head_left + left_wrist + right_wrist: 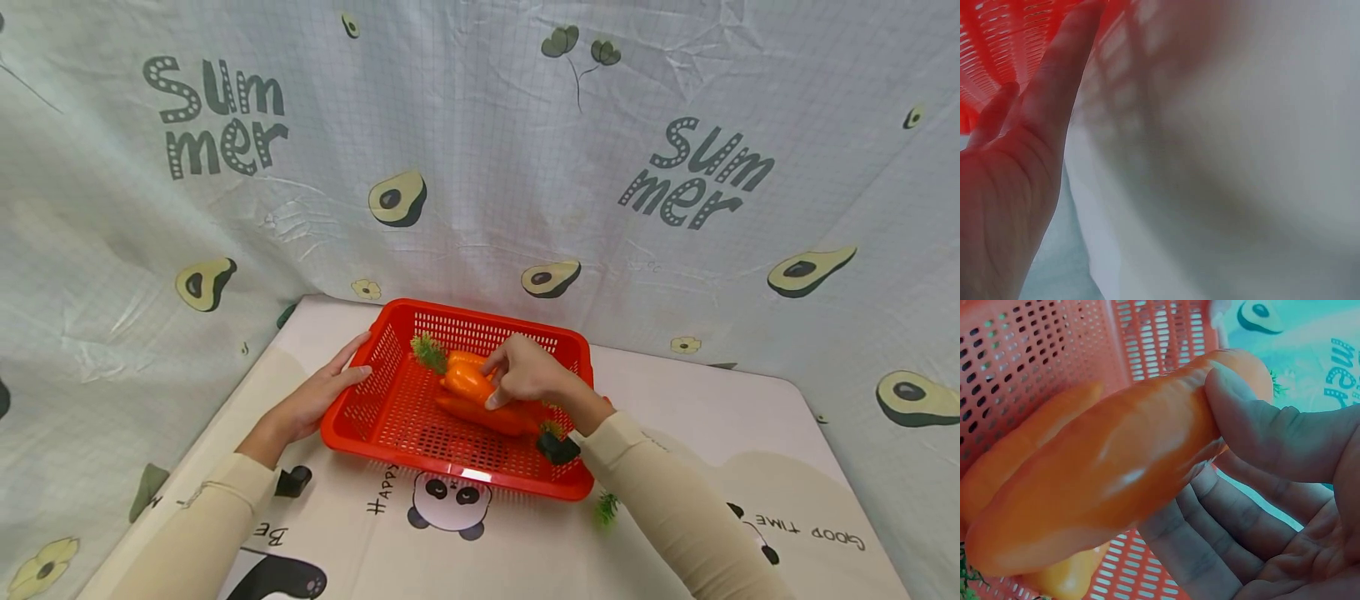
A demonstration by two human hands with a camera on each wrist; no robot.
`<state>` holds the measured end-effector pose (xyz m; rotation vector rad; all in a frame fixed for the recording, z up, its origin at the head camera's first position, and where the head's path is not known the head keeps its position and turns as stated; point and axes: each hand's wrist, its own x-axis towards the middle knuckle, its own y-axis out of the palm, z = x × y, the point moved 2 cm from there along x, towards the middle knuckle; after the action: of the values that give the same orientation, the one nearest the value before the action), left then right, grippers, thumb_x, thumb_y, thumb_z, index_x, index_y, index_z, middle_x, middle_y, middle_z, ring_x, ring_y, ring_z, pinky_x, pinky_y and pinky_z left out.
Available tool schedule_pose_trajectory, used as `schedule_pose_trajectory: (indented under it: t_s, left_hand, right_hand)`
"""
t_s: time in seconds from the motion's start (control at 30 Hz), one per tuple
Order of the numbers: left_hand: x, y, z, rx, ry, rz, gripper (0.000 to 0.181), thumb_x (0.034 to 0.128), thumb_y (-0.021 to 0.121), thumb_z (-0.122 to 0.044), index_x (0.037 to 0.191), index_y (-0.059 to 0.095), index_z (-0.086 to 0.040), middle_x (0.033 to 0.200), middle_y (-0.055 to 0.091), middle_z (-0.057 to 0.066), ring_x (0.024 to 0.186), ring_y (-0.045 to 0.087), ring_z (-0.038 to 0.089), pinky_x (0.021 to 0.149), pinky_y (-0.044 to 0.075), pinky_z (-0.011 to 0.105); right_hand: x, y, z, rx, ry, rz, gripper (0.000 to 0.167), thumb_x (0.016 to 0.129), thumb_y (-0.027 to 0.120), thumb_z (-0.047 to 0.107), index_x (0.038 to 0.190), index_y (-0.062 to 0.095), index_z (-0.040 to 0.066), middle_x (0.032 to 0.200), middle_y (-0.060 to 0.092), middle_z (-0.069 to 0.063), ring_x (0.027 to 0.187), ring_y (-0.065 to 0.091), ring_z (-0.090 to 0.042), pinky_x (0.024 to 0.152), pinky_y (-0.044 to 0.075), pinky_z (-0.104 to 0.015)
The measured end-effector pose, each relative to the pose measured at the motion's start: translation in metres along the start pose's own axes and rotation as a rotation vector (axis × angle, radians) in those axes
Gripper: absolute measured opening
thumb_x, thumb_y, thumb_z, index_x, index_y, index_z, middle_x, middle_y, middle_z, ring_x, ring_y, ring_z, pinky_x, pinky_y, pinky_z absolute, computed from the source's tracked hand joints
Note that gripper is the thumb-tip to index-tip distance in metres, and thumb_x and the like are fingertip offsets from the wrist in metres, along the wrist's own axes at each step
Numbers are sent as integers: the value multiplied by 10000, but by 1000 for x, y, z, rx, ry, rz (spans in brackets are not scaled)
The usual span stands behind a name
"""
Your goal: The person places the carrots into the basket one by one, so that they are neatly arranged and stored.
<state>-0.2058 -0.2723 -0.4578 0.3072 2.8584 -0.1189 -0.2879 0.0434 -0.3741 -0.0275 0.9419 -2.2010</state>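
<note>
A red plastic basket (457, 479) with slotted walls stands on the table. My left hand (318, 396) grips its left rim, the thumb over the edge and the fingers along the outside. Over the basket, my right hand (528, 371) holds an orange carrot (1104, 462), thumb on top and fingers beneath. Another carrot (1029, 453) lies behind it in the right wrist view. Lower down, a yellow-orange piece (1069, 578) shows only in part. A leafy green top (429, 354) sticks out at the left of the pile.
Outside the basket's near right corner, a green tuft (606, 507) shows beside my right sleeve, and what it belongs to is hidden. A pale printed cloth (480, 125) hangs behind the table (667, 400). The basket stands near the table's back edge.
</note>
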Motion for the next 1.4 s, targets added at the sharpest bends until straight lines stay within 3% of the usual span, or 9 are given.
schedule_pose_trajectory:
  t_s: [0.57,1.4]
  left_hand:
    - [-1,0,0,4,-4,0,739,1101,482,-391,1677,18,-395,1678,233,205,1293,508,352,940,594,357]
    - [1,-2,3,14,-3,1,735,1098,488,-406,1673,30,-416,1685,242,187,1328,491,358,964,593,359]
  right_hand:
    - [8,10,-3,-47,-8,15,382,748,888,0,1118,791,-16,748,713,-51,608,532,-145,528,449,-233]
    - [21,26,-13,-136,-20,-1,384,682,946,41,1045,822,16,824,786,-45,722,644,-149,674,574,-263]
